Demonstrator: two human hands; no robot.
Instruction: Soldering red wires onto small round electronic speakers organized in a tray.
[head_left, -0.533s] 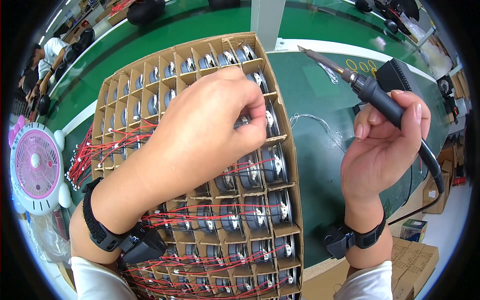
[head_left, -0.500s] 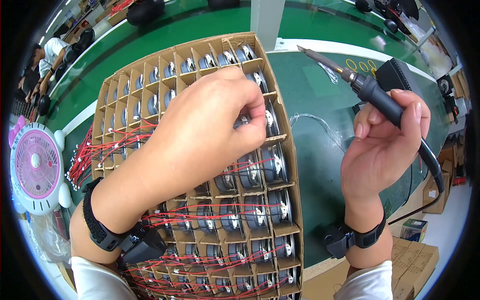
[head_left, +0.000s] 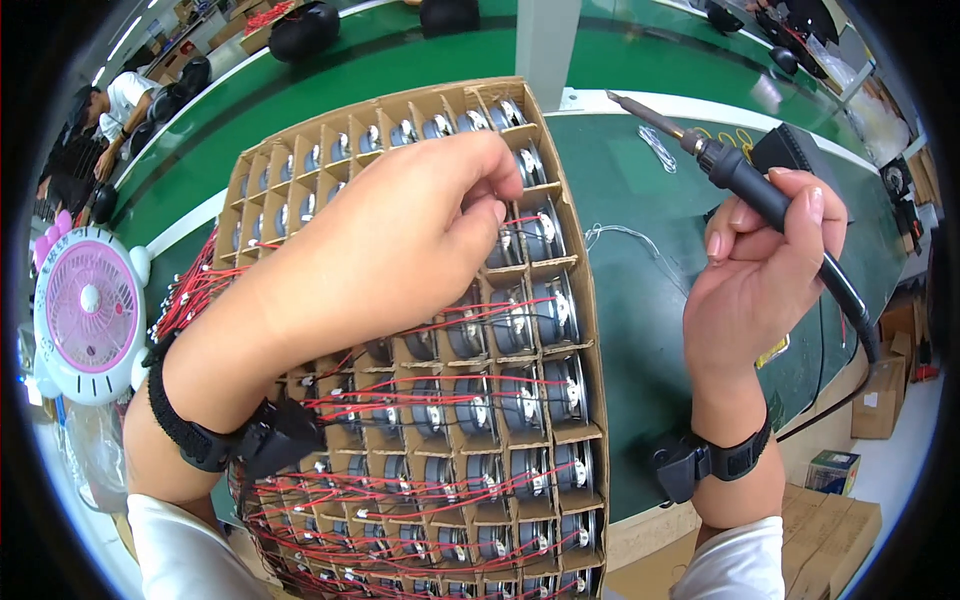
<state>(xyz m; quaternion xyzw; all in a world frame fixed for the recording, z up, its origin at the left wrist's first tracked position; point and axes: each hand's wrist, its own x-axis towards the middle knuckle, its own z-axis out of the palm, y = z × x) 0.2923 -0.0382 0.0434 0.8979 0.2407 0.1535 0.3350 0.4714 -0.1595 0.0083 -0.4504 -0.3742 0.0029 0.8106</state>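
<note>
A soldering iron [head_left: 748, 185] with a black handle is held in my right hand [head_left: 765, 255], its metal tip pointing up and left over the green table. My left hand [head_left: 440, 215] reaches across a cardboard box [head_left: 585, 330] divided into cells, thumb and forefinger pinched together above its right side. Whatever lies between those fingertips is hidden. Round speakers [head_left: 568, 390] with metal rims stand on edge in the cells. Thin red and black wires [head_left: 440, 405] run leftward from many of them. Close to my left fingertips, a speaker [head_left: 545, 232] has a red wire at its terminal.
Right of the box, the green table [head_left: 640, 400] carries thin silvery wire [head_left: 655, 148], yellow rings and a black device [head_left: 790, 150]. A pink and white fan [head_left: 90, 300] stands at left. Cartons [head_left: 830, 540] sit lower right. Another person [head_left: 125, 100] sits at far left.
The box appears lower and further right in view. My left hand has shifted slightly down and left, still pinched. A red wire now shows at the speaker beside it. The iron stays raised.
</note>
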